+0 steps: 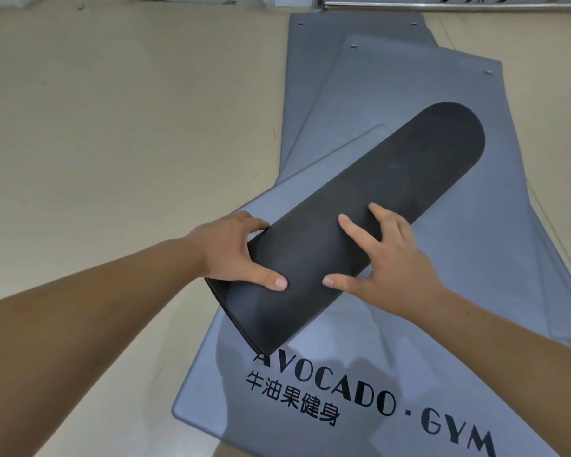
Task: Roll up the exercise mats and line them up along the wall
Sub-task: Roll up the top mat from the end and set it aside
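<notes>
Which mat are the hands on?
The black mat: the left hand grips its edge, the right hand rests on top. The grey mats lie flat underneath.

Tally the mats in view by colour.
grey mats: 3
black mat: 1
Total: 4
</notes>
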The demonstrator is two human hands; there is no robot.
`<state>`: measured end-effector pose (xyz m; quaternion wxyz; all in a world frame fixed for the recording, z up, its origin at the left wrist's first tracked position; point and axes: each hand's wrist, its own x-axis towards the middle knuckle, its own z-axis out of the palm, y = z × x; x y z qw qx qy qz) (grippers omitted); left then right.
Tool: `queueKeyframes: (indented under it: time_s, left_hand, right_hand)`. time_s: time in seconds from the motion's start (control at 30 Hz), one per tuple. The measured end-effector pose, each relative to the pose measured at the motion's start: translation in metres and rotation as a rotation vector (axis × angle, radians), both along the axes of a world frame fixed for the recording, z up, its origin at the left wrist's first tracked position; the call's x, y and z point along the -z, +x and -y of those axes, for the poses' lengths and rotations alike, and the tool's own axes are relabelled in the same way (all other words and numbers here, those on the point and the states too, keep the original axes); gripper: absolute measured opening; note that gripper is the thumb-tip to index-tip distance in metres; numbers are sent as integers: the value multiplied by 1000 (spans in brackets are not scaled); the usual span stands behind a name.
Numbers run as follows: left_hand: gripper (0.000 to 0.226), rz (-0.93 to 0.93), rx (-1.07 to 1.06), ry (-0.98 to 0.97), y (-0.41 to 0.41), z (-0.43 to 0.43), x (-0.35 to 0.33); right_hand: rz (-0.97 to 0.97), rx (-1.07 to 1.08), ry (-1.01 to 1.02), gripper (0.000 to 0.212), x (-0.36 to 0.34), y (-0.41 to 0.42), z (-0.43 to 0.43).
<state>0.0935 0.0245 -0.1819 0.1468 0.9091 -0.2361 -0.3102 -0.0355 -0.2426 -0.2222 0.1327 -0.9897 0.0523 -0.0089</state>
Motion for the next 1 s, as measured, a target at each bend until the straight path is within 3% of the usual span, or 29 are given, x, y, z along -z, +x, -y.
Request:
queueKeyframes:
  time_s: [0.07, 0.17, 0.2, 0.4, 0.5, 0.53, 0.6, 0.73, 0.83, 0.9, 1.0]
  left_hand:
    - [115, 149, -14, 23, 5, -9, -8]
    - [76, 301, 3, 51, 1, -15, -19]
    - [72, 325, 15, 81, -5, -13, -21]
    - [129, 260, -22, 293, -30, -5, 7]
    - [117, 253, -71, 246, -20, -12, 16]
    - [111, 237, -77, 227, -14, -14, 15]
    - [103, 182, -91, 192, -2, -19, 9]
    - [93, 114, -161, 155, 0, -19, -1]
    - [91, 35, -250, 98, -24, -7, -2]
    - [89, -80, -364, -14, -40, -6, -2]
    - [70, -361, -530, -232, -61, -22, -3]
  right_hand:
    - [-52, 16, 29, 106, -5, 17, -10]
    - [-129, 9, 58, 102, -15, 46, -20]
    - [-147, 5, 57, 100, -17, 55, -22]
    - [56, 84, -18, 87, -1, 79, -61]
    - [232, 61, 97, 74, 4, 74, -67]
    - [273, 80, 148, 69, 5, 69, -64]
    - [170, 179, 292, 67, 4, 52, -58]
    - [-255, 324, 949, 87, 3, 21, -56]
    - [-246, 332, 1279, 98, 5, 17, -68]
    - [-151, 355, 1290, 105, 6, 18, -75]
    - [-156, 336, 975, 91, -4, 11, -82]
